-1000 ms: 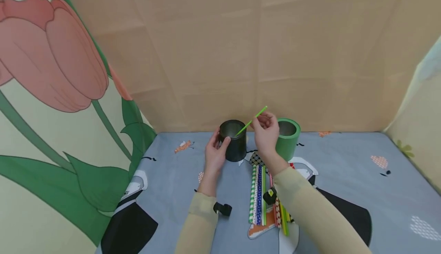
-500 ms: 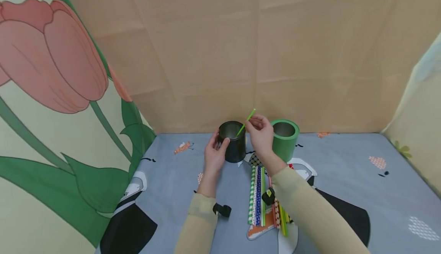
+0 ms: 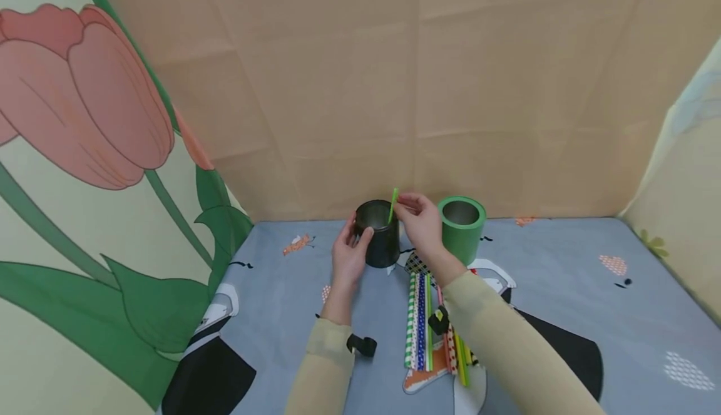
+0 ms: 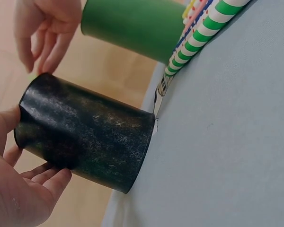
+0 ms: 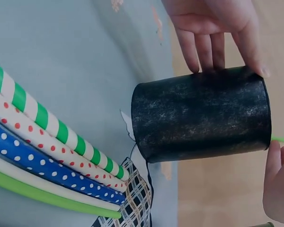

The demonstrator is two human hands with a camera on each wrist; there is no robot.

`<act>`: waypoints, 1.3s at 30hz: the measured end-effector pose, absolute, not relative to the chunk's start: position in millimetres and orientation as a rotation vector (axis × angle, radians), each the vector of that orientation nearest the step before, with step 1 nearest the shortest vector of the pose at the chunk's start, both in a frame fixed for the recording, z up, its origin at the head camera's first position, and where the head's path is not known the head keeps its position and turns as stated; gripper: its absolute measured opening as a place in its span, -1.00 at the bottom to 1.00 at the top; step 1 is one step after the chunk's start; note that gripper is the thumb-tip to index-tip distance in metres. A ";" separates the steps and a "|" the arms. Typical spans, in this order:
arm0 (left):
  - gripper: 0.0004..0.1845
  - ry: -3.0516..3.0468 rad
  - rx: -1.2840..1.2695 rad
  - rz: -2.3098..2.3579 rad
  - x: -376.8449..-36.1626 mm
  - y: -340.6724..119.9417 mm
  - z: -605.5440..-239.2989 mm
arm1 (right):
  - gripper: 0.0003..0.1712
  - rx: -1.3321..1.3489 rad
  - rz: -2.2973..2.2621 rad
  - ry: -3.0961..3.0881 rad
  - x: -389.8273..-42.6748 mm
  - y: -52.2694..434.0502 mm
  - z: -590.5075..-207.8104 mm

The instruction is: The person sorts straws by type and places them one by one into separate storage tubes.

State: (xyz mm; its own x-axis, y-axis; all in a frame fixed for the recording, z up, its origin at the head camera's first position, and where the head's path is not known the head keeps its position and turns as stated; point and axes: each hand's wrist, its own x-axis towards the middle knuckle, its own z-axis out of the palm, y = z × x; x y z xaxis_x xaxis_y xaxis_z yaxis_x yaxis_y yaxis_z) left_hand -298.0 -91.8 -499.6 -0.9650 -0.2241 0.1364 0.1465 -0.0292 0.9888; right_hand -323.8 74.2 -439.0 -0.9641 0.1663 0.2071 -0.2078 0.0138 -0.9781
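Note:
In the head view my left hand (image 3: 348, 260) holds a black cylindrical cup (image 3: 384, 247), thumb on the near side and fingers round the left. The left wrist view shows the cup's scuffed wall and its base at the cloth. My right hand (image 3: 424, 226) pinches a thin bright green straw (image 3: 392, 204) right at the cup's right rim. The straw stands nearly upright, its lower part inside the cup and its tip above the rim. In the right wrist view only a short bit of green shows, at the right hand's fingertips.
A green cup (image 3: 463, 240) stands right of the black one. Several patterned straws (image 3: 418, 324), striped, dotted and plain, lie in front on the blue printed cloth (image 3: 552, 277), partly under the right forearm. A brown sheet (image 3: 338, 89) hangs behind.
My right hand has moved left and slightly down, bringing the green straw from a slant to nearly upright, its top now lower. The left hand keeps its hold on the black cup.

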 end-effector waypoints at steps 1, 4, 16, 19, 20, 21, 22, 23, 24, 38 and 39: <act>-0.32 -1.988 0.078 -2.083 -298.1 -92.0 -500.2 | -0.63 0.037 2.034 -2.032 -323.1 74.9 -439.0; -0.30 -1.993 0.071 -2.076 -298.2 -92.5 -500.8 | -0.62 0.017 2.038 -2.031 -321.4 76.6 -440.1; -0.33 -1.978 0.059 -2.079 -295.9 -91.7 -499.2 | -0.65 -0.011 2.034 -1.987 -316.8 84.7 -445.9; -0.34 -1.976 0.068 -2.074 -295.5 -90.9 -498.7 | -0.67 0.002 2.047 -1.971 -315.1 88.4 -445.8; -0.34 -1.976 0.071 -2.072 -295.4 -90.7 -498.6 | -0.67 0.013 2.047 -1.972 -314.4 89.7 -445.6; -0.34 -1.977 0.074 -2.071 -295.3 -90.5 -498.5 | -0.67 0.025 2.048 -1.974 -313.5 91.2 -445.2; -0.35 -1.977 0.077 -2.068 -295.1 -90.4 -498.3 | -0.68 0.034 2.045 -1.983 -312.4 92.6 -444.8; -0.35 -1.976 0.078 -2.067 -294.9 -90.4 -498.3 | -0.68 0.044 2.039 -1.995 -311.3 94.0 -444.4; -0.35 -1.977 0.081 -2.067 -294.7 -90.4 -498.4 | -0.69 0.054 2.034 -2.007 -310.2 95.5 -443.9; -0.34 -1.979 0.074 -2.074 -294.0 -91.7 -498.8 | -0.57 0.194 2.095 -2.143 -279.4 123.8 -436.7; -0.34 -1.980 0.072 -2.075 -294.2 -91.7 -498.9 | -0.55 0.207 2.095 -2.159 -276.7 127.1 -436.8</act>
State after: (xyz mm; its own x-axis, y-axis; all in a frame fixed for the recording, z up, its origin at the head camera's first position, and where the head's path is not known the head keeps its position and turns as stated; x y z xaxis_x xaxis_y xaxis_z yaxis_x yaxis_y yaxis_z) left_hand -294.2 -91.7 -498.9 -0.9618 -0.2288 0.1504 0.1610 -0.0283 0.9866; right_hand -276.7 127.1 -436.8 -0.9827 -0.0107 0.1850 -0.1852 0.0293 -0.9823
